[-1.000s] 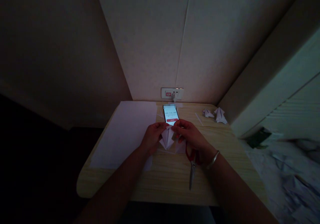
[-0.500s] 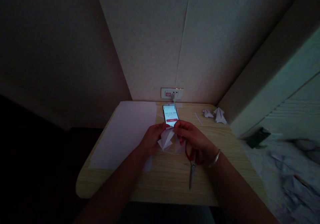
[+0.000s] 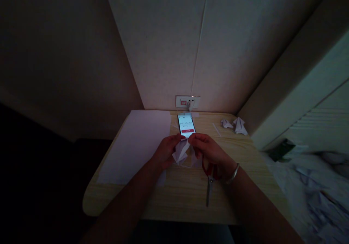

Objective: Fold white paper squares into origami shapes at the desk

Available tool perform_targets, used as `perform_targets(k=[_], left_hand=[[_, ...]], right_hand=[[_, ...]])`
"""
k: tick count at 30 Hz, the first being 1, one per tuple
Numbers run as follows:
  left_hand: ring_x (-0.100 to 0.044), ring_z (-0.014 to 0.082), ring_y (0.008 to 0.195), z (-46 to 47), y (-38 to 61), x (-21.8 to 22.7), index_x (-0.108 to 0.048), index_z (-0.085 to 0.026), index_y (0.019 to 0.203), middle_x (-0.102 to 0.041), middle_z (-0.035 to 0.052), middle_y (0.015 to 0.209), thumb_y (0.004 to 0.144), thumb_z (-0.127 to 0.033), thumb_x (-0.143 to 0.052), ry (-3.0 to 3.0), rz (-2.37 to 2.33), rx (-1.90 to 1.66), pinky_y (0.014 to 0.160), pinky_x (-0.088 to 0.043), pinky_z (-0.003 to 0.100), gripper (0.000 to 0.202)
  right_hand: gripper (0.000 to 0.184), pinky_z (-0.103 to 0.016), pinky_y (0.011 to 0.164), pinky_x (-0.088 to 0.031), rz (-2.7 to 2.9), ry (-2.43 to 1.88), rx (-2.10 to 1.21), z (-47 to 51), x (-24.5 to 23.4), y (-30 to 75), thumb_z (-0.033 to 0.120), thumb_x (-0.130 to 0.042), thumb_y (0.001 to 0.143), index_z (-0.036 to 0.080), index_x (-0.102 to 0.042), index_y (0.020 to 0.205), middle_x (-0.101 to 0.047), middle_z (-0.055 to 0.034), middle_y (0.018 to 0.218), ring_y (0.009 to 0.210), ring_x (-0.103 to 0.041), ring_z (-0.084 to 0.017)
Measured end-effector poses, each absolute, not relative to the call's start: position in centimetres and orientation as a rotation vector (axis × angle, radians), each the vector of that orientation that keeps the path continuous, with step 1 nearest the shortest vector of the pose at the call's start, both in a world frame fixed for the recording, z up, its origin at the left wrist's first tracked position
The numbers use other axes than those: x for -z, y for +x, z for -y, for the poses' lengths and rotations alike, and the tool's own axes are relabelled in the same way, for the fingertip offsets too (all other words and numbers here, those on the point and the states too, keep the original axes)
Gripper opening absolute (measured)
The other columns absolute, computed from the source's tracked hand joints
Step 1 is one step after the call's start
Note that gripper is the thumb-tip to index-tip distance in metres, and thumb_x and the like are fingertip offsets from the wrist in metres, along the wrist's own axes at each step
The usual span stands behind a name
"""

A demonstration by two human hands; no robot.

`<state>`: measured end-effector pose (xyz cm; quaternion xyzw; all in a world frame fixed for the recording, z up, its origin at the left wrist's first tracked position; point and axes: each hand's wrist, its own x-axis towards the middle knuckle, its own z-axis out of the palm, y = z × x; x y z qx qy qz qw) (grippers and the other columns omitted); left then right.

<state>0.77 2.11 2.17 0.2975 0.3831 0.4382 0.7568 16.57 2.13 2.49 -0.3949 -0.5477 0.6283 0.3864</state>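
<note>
A small folded white paper figure is held between both hands above a light wooden table. My left hand pinches its upper left part. My right hand pinches the top right, with a metal bangle on the wrist. A lit phone lies just behind the hands. Scissors with red handles lie under my right wrist, blades pointing toward me.
A large white sheet covers the table's left side. Two folded paper figures and a thin paper strip lie at the back right. A wall socket sits behind the phone. A bed with crumpled papers is at the right.
The hands have shifted the paper figure slightly, tilting its lower point to the left. Everything else on the table stays put.
</note>
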Motion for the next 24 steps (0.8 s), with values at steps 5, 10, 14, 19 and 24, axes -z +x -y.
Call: perform_targets(k=[5, 10, 14, 19, 24], left_hand=[[-0.047, 0.0069, 0.046, -2.2, 1.2, -1.8, -0.066, -0.010, 0.072, -0.059, -0.0007, 0.055, 0.056, -0.043, -0.078, 0.692, -0.907, -1.042, 0.047, -0.034, 0.020, 0.038], [-0.050, 0.0075, 0.051, -2.3, 1.3, -1.3, -0.067, -0.010, 0.073, -0.061, 0.0005, 0.060, 0.057, -0.042, -0.077, 0.709, -0.952, -1.102, 0.050, -0.037, 0.020, 0.037], [-0.050, 0.0078, 0.051, -2.4, 1.3, -1.1, -0.068, -0.011, 0.075, -0.062, 0.0010, 0.062, 0.059, -0.042, -0.075, 0.744, -0.962, -1.119, 0.050, -0.037, 0.020, 0.036], [-0.049, 0.0077, 0.050, -2.4, 1.3, -0.9, -0.067, -0.012, 0.073, -0.062, 0.0002, 0.060, 0.058, -0.042, -0.076, 0.736, -0.997, -1.138, 0.050, -0.037, 0.020, 0.035], [-0.053, 0.0090, 0.055, -2.4, 1.3, -0.6, -0.067, -0.012, 0.074, -0.064, 0.0020, 0.065, 0.058, -0.041, -0.076, 0.743, -0.994, -1.143, 0.053, -0.039, 0.021, 0.035]], right_hand=[[0.023, -0.020, 0.040, -0.029, 1.345, -1.086, -1.527, -2.0, -2.5, 16.1, 0.035, -0.060, 0.074, 0.018, -0.053, 0.060, -0.043, 0.0072, 0.047, 0.039, -0.037, -0.006], [0.023, -0.019, 0.039, -0.028, 1.321, -1.143, -1.472, -2.2, -2.4, 16.1, 0.034, -0.064, 0.071, 0.017, -0.053, 0.061, -0.045, 0.0064, 0.050, 0.040, -0.038, -0.005], [0.021, -0.020, 0.038, -0.026, 1.273, -1.195, -1.452, -2.3, -2.3, 16.2, 0.034, -0.067, 0.068, 0.017, -0.055, 0.064, -0.047, 0.0060, 0.051, 0.039, -0.037, -0.005], [0.019, -0.021, 0.040, -0.026, 1.258, -1.221, -1.464, -2.3, -2.4, 16.3, 0.033, -0.066, 0.068, 0.017, -0.057, 0.062, -0.044, 0.0065, 0.047, 0.039, -0.036, -0.006], [0.016, -0.021, 0.041, -0.026, 1.300, -1.265, -1.464, -2.4, -2.5, 16.6, 0.031, -0.066, 0.066, 0.016, -0.061, 0.063, -0.049, 0.0050, 0.051, 0.041, -0.038, -0.006]])
